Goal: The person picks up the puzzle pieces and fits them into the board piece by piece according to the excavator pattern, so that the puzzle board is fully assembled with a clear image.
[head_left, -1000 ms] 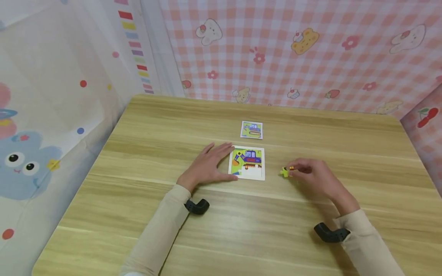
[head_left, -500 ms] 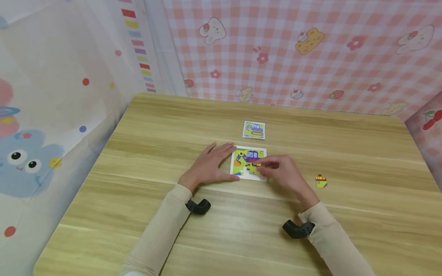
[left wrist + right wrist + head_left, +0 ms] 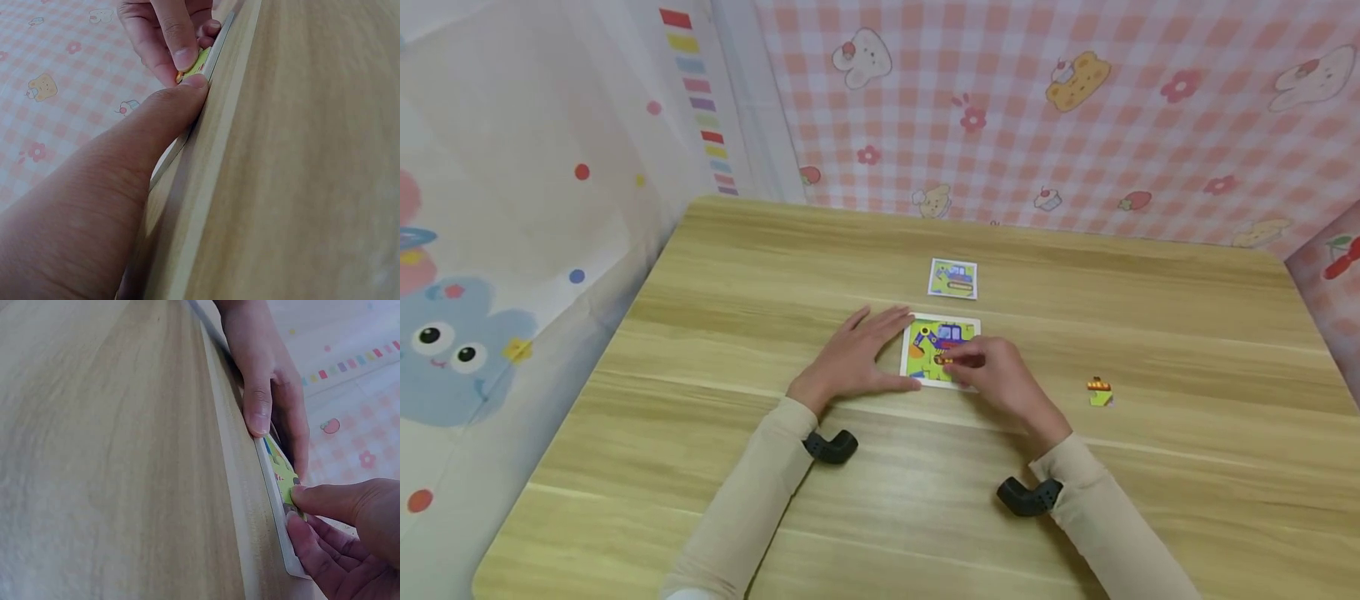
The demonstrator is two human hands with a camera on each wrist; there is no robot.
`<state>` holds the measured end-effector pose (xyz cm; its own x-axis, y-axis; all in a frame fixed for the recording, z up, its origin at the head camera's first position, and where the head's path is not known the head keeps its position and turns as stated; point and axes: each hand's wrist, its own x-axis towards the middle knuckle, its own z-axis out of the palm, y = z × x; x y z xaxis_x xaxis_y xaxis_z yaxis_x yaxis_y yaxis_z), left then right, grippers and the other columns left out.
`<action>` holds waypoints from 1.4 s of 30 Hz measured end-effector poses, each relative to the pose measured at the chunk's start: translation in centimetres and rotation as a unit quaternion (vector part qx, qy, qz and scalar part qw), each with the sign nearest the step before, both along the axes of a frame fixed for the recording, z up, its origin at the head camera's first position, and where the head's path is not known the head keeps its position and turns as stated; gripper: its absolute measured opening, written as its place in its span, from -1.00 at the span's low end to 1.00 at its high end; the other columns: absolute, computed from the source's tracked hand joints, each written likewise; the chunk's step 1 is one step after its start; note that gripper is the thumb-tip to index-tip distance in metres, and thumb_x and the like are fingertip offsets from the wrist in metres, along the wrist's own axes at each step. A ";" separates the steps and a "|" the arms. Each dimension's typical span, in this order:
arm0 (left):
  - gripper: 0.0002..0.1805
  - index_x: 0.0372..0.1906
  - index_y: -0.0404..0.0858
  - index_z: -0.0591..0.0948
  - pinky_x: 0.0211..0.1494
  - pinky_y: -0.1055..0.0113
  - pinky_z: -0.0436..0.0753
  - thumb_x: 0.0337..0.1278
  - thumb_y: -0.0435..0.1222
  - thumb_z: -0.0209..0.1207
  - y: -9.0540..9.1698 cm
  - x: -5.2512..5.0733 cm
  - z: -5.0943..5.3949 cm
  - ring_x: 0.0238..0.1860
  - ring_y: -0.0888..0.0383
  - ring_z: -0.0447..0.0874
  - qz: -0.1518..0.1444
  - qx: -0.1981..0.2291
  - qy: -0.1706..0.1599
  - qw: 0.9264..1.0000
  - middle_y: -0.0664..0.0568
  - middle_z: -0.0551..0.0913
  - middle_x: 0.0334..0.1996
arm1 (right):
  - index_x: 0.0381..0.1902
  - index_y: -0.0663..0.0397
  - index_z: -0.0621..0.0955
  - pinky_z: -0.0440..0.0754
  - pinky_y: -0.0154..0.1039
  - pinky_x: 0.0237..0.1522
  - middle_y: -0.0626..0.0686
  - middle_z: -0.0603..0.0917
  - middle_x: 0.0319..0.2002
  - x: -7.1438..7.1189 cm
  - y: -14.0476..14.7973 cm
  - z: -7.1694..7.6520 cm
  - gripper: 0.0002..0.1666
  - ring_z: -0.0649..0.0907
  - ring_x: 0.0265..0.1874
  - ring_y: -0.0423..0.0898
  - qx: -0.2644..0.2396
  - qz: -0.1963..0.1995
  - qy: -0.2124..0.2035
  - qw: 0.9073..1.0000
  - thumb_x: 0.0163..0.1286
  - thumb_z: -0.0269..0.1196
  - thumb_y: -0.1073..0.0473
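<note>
A small jigsaw puzzle board point(image 3: 942, 318) with a white rim lies mid-table, its picture a blue excavator on green. My left hand point(image 3: 852, 358) rests along its left side with the fingers extended, thumb tip at the near corner and fingertips at the far one. Over the lower right of the board, my right hand point(image 3: 1006, 375) pinches a green puzzle piece point(image 3: 197, 64) between thumb and fingers, low against the picture. Those fingers partly hide the piece and the board's right part. A second puzzle piece point(image 3: 1100, 392), green with a red-orange band, lies on the table to the right.
A small card point(image 3: 953, 278) printed with the same excavator lies just beyond the board. The wooden table point(image 3: 760, 275) meets a pink checked cloth point(image 3: 1000, 150) at the back and a white patterned cloth point(image 3: 550, 250) at the left.
My right hand has carried the puzzle piece leftward from the table's right onto the board, then shifted slightly further left. The second puzzle piece has come into view. The left hand stays put.
</note>
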<state>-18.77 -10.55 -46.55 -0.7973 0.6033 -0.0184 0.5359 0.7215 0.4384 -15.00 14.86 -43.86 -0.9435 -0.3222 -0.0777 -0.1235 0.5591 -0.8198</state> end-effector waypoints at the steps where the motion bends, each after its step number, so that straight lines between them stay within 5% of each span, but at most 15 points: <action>1: 0.21 0.67 -0.05 0.13 0.67 0.18 -0.32 0.03 0.49 0.20 0.0 0.0 0.0 0.65 0.22 -0.07 0.000 0.000 0.000 1.000 0.14 0.05 0.66 | -0.05 0.30 0.78 0.69 -0.31 -0.24 0.14 0.76 -0.22 0.0 0.0 0.0 -0.79 0.69 -0.27 -0.05 0.004 0.001 0.005 1.000 0.38 0.38 0.37; 25: 0.20 0.66 -0.06 0.16 0.68 0.15 -0.31 0.02 0.46 0.24 0.1 0.1 0.1 0.64 0.21 -0.05 0.000 0.010 -0.001 1.000 0.12 0.08 0.66 | -0.08 0.32 0.78 0.68 -0.16 -0.17 0.15 0.68 -0.24 0.1 -0.7 -0.3 -0.80 0.63 -0.26 -0.01 0.041 0.051 0.091 0.994 0.36 0.34 0.47; 34: 0.19 0.66 -0.07 0.16 0.68 0.16 -0.32 0.03 0.46 0.23 0.1 0.2 0.2 0.64 0.21 -0.04 0.002 0.007 -0.005 1.000 0.13 0.07 0.66 | -0.06 0.40 0.77 0.73 0.03 0.01 0.24 0.73 -0.15 0.6 -1.6 -0.1 -0.77 0.73 -0.11 0.15 0.126 0.088 0.171 0.973 0.35 0.32 0.50; 42: 0.19 0.66 -0.06 0.15 0.68 0.15 -0.29 0.04 0.47 0.22 0.0 0.1 0.2 0.64 0.20 -0.04 0.001 0.008 -0.005 1.000 0.13 0.08 0.66 | -0.09 0.35 0.79 0.73 0.03 0.08 0.24 0.74 -0.08 1.0 -1.9 0.5 -0.79 0.73 -0.05 0.15 0.168 0.100 0.179 0.964 0.37 0.31 0.49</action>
